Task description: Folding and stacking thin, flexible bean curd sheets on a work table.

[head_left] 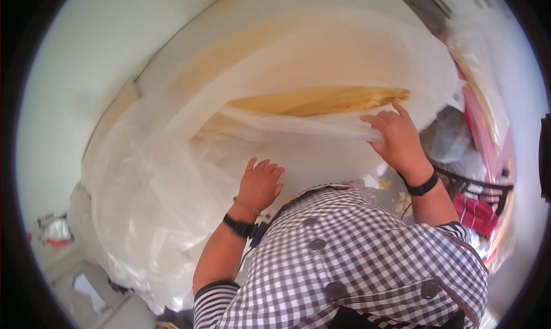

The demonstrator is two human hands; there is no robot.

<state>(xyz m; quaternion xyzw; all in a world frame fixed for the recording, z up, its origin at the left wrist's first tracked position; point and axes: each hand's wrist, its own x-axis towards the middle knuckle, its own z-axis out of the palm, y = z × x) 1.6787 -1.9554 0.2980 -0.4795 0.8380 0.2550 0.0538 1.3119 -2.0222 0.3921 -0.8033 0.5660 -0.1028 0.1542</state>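
A large pale mattress-like slab (270,47) wrapped in clear plastic sheeting (160,180) fills the middle of the view. My right hand (397,138) grips the edge of the plastic film at the right, lifting it so a yellowish-brown surface (321,101) shows in the gap. My left hand (260,184) lies flat on the plastic lower down, fingers together and pointing up. Both wrists wear dark bands. My checked shirt (356,254) covers the lower middle.
A white wall (74,70) runs along the left. At the right stand a dark wire basket (476,186) with red cloth, crumpled plastic bags (453,139) and a pink surface (488,134). Scraps lie on the floor at the lower left (54,231).
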